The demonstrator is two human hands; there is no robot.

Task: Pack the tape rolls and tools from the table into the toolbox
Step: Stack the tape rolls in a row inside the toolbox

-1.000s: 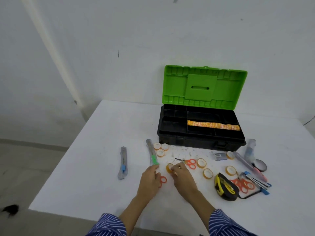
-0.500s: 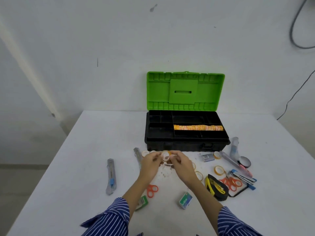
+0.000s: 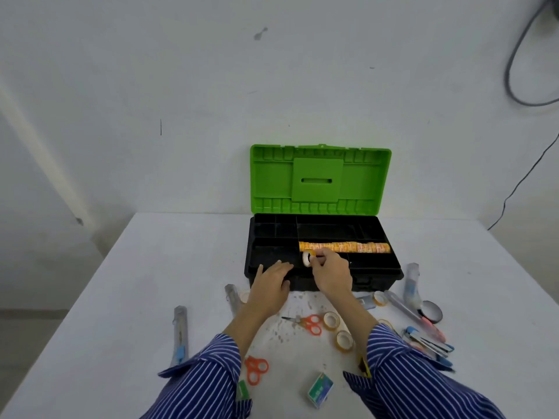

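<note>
The black toolbox point(image 3: 375, 269) stands open against the wall, its green lid point(image 3: 320, 179) upright. A row of orange tape rolls point(image 3: 344, 247) fills one long compartment. My right hand point(image 3: 331, 272) pinches a small tape roll point(image 3: 307, 257) over the front of the box, beside the row's left end. My left hand point(image 3: 270, 282) lies flat with straight fingers on the box's front left edge. Loose tape rolls point(image 3: 331, 320) point(image 3: 344, 340) point(image 3: 380, 298) lie on the table in front, with two orange scissors point(image 3: 308, 323) point(image 3: 255, 369).
Two utility knives point(image 3: 180, 334) point(image 3: 231, 296) lie left of the hands. A staple box point(image 3: 320, 389) sits near the front. At the right lie a black tape roll point(image 3: 432, 311), a stapler point(image 3: 428, 343), a pen-like tool point(image 3: 402, 308) and a clear tube point(image 3: 411, 281). A cable point(image 3: 520, 182) hangs down the wall.
Both hands rose from the table to the toolbox. The right hand carried a tape roll over the box; the left hand let go and went flat on the box's front edge.
</note>
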